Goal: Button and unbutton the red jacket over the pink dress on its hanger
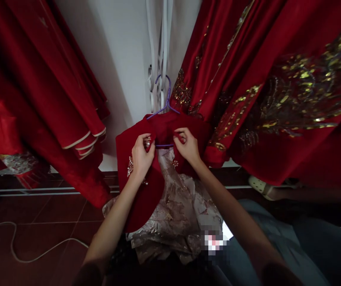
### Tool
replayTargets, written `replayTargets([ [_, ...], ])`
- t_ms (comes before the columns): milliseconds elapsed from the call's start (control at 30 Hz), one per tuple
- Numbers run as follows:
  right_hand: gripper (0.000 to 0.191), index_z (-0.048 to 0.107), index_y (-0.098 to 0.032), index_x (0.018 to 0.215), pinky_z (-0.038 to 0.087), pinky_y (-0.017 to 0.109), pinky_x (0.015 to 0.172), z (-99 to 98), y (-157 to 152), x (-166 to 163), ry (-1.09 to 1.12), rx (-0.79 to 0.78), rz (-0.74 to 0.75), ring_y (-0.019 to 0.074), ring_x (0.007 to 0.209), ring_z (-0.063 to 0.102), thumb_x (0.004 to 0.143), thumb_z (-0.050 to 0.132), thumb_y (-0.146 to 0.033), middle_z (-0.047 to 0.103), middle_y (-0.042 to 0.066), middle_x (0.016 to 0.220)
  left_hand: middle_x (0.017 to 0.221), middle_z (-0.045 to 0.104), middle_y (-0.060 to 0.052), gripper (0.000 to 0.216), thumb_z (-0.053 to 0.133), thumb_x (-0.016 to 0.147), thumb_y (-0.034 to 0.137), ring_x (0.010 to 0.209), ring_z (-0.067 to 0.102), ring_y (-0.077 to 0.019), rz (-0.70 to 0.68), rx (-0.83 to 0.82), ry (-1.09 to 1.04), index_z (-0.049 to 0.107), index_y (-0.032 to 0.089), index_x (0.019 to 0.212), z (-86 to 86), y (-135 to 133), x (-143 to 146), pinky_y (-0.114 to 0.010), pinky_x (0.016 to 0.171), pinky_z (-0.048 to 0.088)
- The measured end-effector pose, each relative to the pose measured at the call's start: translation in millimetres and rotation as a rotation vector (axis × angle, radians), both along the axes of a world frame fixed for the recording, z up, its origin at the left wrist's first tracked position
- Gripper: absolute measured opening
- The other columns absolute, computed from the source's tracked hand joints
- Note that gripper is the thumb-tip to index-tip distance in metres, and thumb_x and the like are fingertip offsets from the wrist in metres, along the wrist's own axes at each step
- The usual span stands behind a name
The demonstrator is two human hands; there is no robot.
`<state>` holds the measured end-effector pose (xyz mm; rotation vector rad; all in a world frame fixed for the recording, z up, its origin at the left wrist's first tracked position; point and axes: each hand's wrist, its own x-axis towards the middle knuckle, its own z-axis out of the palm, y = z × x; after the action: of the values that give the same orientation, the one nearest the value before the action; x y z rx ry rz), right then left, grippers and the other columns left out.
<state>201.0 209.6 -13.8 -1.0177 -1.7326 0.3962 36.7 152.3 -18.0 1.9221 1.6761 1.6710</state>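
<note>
A short red jacket (145, 194) with beaded ornaments hangs on a purple hanger (168, 104) in front of me. My left hand (143, 155) pinches the jacket's front edge at the left, close to a beaded piece. Opposite it, my right hand (187, 147) is closed on the other front edge near the collar. The hanger's lower bar shows between my two hands. Below them spreads a shiny beige patterned fabric (170, 214), partly covered by the jacket; whether it is joined to the jacket I cannot tell.
Red garments (48, 87) hang at the left, and red garments with gold sequins (304, 83) at the right. White metal bars (163, 43) rise behind the hanger. A white cable (39, 256) lies on the tiled floor. Another person's clog (260, 186) and a blurred bright screen are at the right.
</note>
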Motion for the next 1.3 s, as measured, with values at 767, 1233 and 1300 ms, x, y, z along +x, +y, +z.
replayTargets([
  [767, 0.028, 0.061, -0.022, 0.104, 0.056, 0.027, 0.066, -22.9, -32.5, -4.0, 0.172, -0.089, 0.363, 0.0158, 0.087, 0.063, 0.081, 0.060, -0.040, 0.065, 0.005, 0.103, 0.092, 0.066, -0.003, 0.013, 0.059, 0.078, 0.015, 0.087, 0.064, -0.0127, -0.296, 0.027, -0.259, 0.056, 0.018, 0.090, -30.5, -4.8, 8.0, -0.027, 0.083, 0.050],
  [1233, 0.028, 0.066, -0.024, 0.111, 0.058, 0.027, 0.074, -5.5, -51.4, -1.9, 0.074, 0.099, 0.266, 0.0146, 0.088, 0.063, 0.085, 0.058, -0.031, 0.065, 0.004, 0.099, 0.088, 0.068, -0.003, 0.016, 0.058, 0.080, 0.023, 0.075, 0.062, -0.0130, -0.207, -0.001, 0.126, 0.062, 0.018, 0.095, 0.9, -30.5, 7.7, -0.026, 0.073, 0.050],
  [1300, 0.030, 0.066, -0.026, 0.113, 0.058, 0.027, 0.075, -4.6, -52.1, -1.6, 0.077, 0.090, 0.274, 0.0147, 0.089, 0.063, 0.085, 0.059, -0.031, 0.065, 0.003, 0.100, 0.087, 0.068, -0.003, 0.015, 0.057, 0.082, 0.027, 0.073, 0.063, -0.0128, -0.212, -0.013, 0.117, 0.063, 0.018, 0.092, 1.7, -28.9, 6.5, -0.025, 0.071, 0.050],
])
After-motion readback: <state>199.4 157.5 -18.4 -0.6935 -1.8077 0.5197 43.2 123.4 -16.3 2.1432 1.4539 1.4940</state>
